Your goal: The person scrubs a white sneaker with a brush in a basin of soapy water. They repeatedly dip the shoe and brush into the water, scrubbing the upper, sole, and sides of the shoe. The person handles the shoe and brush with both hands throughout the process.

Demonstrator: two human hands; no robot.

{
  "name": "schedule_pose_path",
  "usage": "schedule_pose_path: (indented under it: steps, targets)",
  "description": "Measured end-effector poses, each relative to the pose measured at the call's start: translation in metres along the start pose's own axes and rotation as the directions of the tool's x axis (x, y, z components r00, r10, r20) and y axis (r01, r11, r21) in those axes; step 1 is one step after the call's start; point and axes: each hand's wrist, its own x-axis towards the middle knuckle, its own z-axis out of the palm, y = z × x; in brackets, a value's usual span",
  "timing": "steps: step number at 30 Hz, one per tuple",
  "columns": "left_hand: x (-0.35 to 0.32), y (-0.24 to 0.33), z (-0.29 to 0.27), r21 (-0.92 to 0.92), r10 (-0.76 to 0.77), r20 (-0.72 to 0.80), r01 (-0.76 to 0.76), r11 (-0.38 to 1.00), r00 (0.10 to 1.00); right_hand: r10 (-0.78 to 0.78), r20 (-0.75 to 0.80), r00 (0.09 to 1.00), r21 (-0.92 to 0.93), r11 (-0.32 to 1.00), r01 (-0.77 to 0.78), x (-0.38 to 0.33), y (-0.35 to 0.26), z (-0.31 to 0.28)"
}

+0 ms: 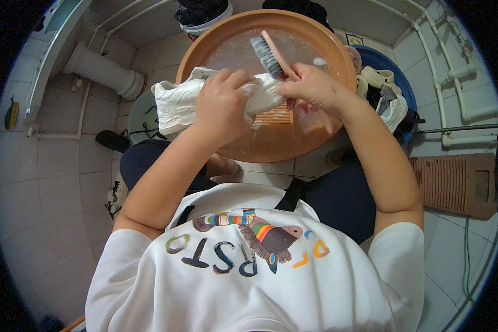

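I am sitting on the floor over a big round brown basin [205, 44] with soapy water in it. My left hand [221, 105] is closed around a white shoe [177, 99] — I hold it at the near left rim of the basin, and its toe sticks out over the rim to the left. My right hand [312, 86] is closed around the pink handle of a scrub brush [268, 55]. The brush points up and to the far side, with its dark bristles facing left, just above the shoe. Under my hands there is a small orange ribbed board [275, 115] lying in the water.

To the right of the brown basin sits a blue tub [395, 69] with more pale shoes [384, 91] piled inside. Farther right, on the tiled floor, lies a brown washboard [454, 185]. On the far left stands the white foot of a sink [102, 71]. Black laces [141, 130] lie on the floor near my left knee — close to the white shoe.
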Motion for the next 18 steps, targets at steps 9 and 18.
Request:
schedule_pose_path:
  steps: [9,18]
  targets:
    - [0.005,0.005,0.002,0.051,-0.055,-0.023,0.056,0.997,0.998,0.006,0.015,1.000,0.265,0.964,-0.010,0.009,0.008,-0.003]
    - [0.000,0.009,0.001,0.050,-0.107,-0.012,0.107,0.993,0.994,-0.017,-0.053,0.998,0.235,0.972,0.029,0.008,0.007,0.007]
